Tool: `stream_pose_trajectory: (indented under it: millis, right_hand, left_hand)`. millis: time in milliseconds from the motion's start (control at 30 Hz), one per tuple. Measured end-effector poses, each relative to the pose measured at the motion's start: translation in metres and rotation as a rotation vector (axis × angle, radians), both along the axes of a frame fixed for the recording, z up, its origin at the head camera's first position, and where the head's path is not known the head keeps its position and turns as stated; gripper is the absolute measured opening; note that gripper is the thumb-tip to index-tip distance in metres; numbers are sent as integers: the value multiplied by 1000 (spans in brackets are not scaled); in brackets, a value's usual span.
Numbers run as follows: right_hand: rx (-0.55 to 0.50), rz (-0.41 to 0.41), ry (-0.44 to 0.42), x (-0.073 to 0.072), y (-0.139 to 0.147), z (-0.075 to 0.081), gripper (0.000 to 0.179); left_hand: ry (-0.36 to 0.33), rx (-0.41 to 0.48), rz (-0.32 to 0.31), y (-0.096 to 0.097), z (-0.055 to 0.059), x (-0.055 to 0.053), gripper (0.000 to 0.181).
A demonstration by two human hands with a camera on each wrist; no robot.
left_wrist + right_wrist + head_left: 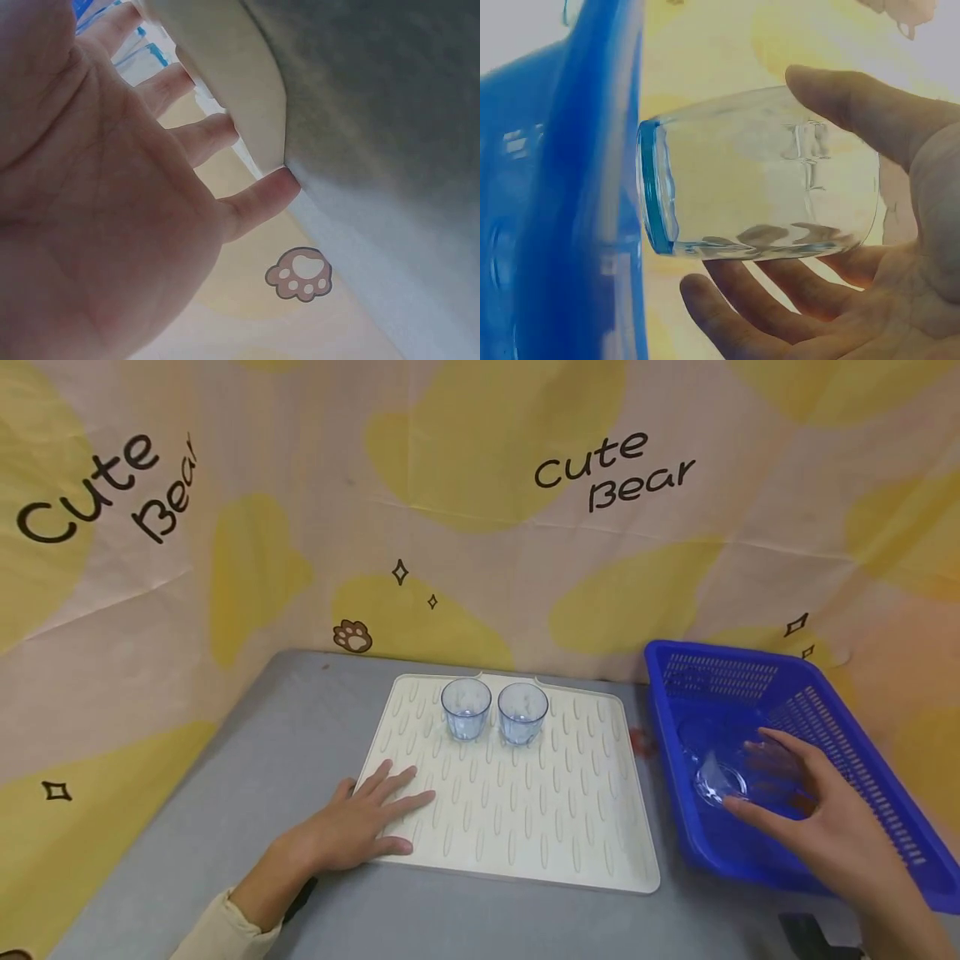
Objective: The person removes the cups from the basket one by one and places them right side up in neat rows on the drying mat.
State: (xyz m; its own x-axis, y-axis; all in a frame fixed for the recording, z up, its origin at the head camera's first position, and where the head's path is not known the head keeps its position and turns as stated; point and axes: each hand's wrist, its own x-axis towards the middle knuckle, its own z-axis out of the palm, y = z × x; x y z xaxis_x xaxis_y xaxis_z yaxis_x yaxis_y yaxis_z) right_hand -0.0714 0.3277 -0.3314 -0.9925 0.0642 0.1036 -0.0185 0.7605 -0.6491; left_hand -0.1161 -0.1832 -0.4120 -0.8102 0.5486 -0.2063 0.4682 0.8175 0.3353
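Observation:
My right hand (pixel 832 827) is over the blue basket (pixel 675 810), thumb on one side and fingers on the other of a clear glass tumbler (pixel 757 180). In the right wrist view the tumbler lies sideways across the picture, its blue-tinted end close to the basket wall. Clear glass outlines (pixel 720 781) show beside the thumb in the head view. My left hand (pixel 356 822), fingers spread, rests on the left edge of a white ribbed draining mat (pixel 525 827). Two clear tumblers, a left one (pixel 467 714) and a right one (pixel 522 718), stand side by side near the mat's far edge.
The grey table (pixel 300 727) carries the mat, with the basket standing to its right. A yellow and cream patterned cloth (pixel 480 527) hangs behind and to the left. A dark object (pixel 813 935) shows near the right wrist at the bottom.

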Motion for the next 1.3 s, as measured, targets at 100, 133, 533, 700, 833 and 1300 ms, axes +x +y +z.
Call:
stream_pose_trajectory:
  millis: [100, 133, 533, 700, 833, 1300]
  right_hand:
    - [6, 22, 4, 0, -12, 4, 95]
    - [4, 32, 9, 0, -17, 5, 94]
    - [20, 110, 30, -6, -68, 17, 93]
    - [-5, 150, 40, -11, -84, 19, 91]
    - [-1, 165, 23, -13, -90, 17, 91]
    - [-11, 121, -31, -9, -68, 4, 96]
  left_hand:
    - [-2, -2, 1, 0, 1, 0, 66]
    - [-4, -2, 1, 0, 1, 0, 66]
    - [2, -14, -1, 0, -2, -1, 66]
    - [-9, -10, 5, 1, 0, 0, 66]
    - [-9, -8, 0, 2, 1, 0, 66]
    - [9, 0, -7, 1, -1, 0, 66]
